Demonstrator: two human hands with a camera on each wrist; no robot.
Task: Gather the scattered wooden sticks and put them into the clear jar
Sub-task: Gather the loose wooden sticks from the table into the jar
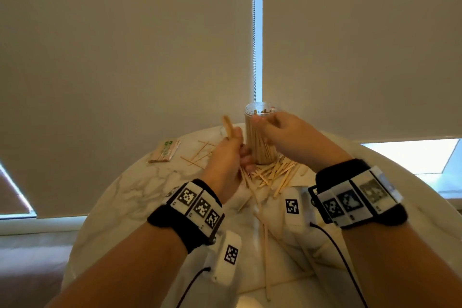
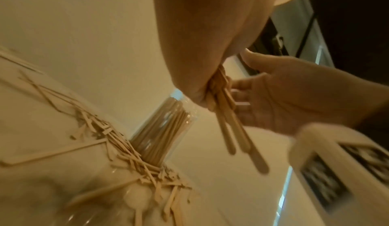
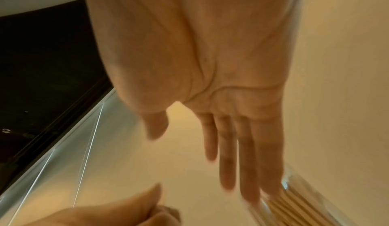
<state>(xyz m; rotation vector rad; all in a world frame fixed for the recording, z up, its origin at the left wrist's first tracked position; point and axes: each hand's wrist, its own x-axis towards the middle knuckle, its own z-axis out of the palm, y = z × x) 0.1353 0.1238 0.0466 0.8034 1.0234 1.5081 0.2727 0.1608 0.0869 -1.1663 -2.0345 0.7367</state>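
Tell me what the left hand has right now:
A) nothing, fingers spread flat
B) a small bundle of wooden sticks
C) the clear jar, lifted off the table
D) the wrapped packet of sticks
B: the left hand grips a small bundle of wooden sticks beside the jar, which stands on the table; the right hand is open at the jar's top.

head: above, looking forward-down | wrists: close, upward along palms | shared: clear jar (image 1: 260,132)

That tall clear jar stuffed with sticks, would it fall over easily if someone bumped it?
Probably fairly tippy: the clear jar is tall and narrow, standing among loose sticks. Its packed contents likely add steadying weight. The right hand is at its rim.
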